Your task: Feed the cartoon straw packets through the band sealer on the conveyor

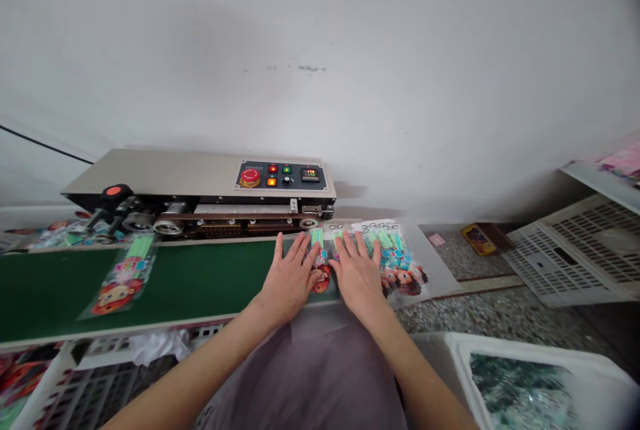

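My left hand (pixel 290 277) lies with fingers spread at the right end of the green belt (pixel 210 277), touching the left side of a clear printed packet (pixel 321 280). Beside it my right hand (pixel 359 270) rests flat, fingers apart, over packets on a pale sheet (pixel 435 277). Several overlapping packets (pixel 400 263) with green strips and cartoon faces show to its right. Another packet (pixel 120 280) lies on the belt at the left, its top edge by the rollers of the sealing machine (pixel 200 177).
A white wall (pixel 320 83) stands behind the machine. At the lower right is a white foam box (pixel 530 343) with shiny contents. A white crate (pixel 575 250) and a small yellow box (pixel 479 240) are at the right. Another crate (pixel 90 390) sits below the belt.
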Motion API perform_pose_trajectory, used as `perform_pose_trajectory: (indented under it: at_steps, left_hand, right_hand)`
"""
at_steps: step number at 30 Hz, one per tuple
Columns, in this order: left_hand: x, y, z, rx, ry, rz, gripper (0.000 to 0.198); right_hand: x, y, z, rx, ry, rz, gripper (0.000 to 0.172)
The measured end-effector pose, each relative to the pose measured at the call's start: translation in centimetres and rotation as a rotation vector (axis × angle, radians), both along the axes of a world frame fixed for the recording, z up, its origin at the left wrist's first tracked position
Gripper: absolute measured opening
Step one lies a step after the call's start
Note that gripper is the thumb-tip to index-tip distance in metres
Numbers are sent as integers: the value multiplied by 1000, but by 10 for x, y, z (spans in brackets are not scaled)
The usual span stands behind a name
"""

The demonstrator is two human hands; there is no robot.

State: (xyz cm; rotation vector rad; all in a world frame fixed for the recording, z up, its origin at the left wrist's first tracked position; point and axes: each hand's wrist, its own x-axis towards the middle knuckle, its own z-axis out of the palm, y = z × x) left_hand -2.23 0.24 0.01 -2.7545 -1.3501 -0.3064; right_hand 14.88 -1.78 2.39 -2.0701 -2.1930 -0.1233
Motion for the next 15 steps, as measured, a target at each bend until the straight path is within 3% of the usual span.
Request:
perform_pose_trajectory:
  at_steps: [4, 7, 11, 15]
  left_hand:
    - [-18, 1, 6, -9, 21, 54, 55]
    - [-19, -1, 20, -10, 31, 143, 53]
    - [15, -6, 28, -79, -5, 73, 52]
    - [47, -4, 9, -109, -70, -58, 58]
  right_hand:
    - [-9, 0, 7, -19, 38, -9, 48]
    - [9, -6, 18, 16, 34, 6, 47]
    - [53, -19, 22, 34, -88, 0, 41]
    - [66, -27, 12, 20, -155, 30, 41]
